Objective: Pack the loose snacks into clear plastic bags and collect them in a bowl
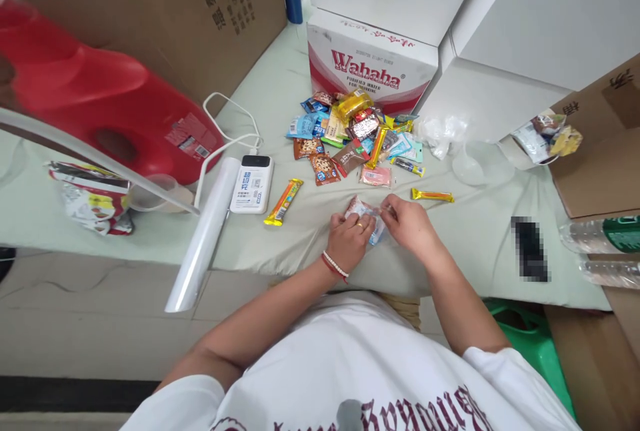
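A small pink, white and blue snack packet [376, 232] lies on the cloth-covered table near its front edge. My left hand [348, 239] is over the packet, fingers curled on it and partly hiding it. At the packet's right upper edge, my right hand [411, 220] is closed in a pinch. Just beyond sit a pink wrapped snack [376, 176] and a brown snack packet [352, 157], part of a heap of mixed wrapped snacks. Yellow-orange snack bars lie apart on either side, one at the left [283, 202] and one at the right [433, 196].
Behind the heap stands a Wahaba carton [370, 68]. To the left are a white power bank [252, 184] with a cable, a white roll [205, 238] and a large red container [115, 98]. On the right lie a pixelated dark object [530, 249] and plastic bottles [600, 236].
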`<action>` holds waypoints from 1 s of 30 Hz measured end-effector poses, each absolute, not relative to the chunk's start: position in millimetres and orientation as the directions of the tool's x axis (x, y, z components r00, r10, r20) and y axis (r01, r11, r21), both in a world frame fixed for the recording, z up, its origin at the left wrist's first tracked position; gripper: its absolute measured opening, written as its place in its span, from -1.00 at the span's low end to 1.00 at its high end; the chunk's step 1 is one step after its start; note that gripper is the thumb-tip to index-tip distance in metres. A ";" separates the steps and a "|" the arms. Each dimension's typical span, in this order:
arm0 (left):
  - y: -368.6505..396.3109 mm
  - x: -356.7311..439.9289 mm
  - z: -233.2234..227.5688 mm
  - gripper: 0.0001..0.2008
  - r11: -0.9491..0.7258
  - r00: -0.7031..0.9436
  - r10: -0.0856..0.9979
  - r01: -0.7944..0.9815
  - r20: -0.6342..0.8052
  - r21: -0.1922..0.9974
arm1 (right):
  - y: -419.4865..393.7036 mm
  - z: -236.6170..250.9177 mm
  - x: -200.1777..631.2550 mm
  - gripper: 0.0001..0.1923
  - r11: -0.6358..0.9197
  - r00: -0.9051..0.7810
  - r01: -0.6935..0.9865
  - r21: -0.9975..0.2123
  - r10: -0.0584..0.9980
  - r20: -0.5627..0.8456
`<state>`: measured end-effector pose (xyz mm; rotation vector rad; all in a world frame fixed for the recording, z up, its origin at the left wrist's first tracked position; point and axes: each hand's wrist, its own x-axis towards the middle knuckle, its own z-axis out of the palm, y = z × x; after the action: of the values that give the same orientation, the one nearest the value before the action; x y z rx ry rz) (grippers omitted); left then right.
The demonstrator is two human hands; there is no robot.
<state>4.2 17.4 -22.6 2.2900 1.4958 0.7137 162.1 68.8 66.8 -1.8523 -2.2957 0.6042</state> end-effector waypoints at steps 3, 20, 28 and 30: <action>11.1 -0.1 -20.8 -0.69 -0.459 0.373 0.888 0.730 0.267 0.507 | 82.6 48.8 141.4 -0.80 0.092 -0.238 0.806 -0.585 0.955 -0.178; 6.6 4.3 3.1 -0.64 -0.226 0.060 0.964 0.698 0.259 0.680 | 29.6 35.4 154.2 -0.54 0.076 -0.217 0.480 -0.874 0.976 -0.034; -23.4 33.1 4.1 -0.55 -0.737 0.613 0.639 0.315 0.465 0.599 | -18.6 19.6 199.5 -0.62 -0.249 0.059 0.158 -0.956 0.968 -0.242; -21.6 33.2 0.2 -0.61 -0.752 0.674 0.575 0.211 0.464 0.624 | -13.9 14.1 219.9 -0.63 -0.244 0.155 0.135 -0.960 0.962 -0.223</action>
<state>33.2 -21.6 0.2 2.3541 0.6057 0.9026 219.9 -13.9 14.1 -1.5605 -1.0929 1.1971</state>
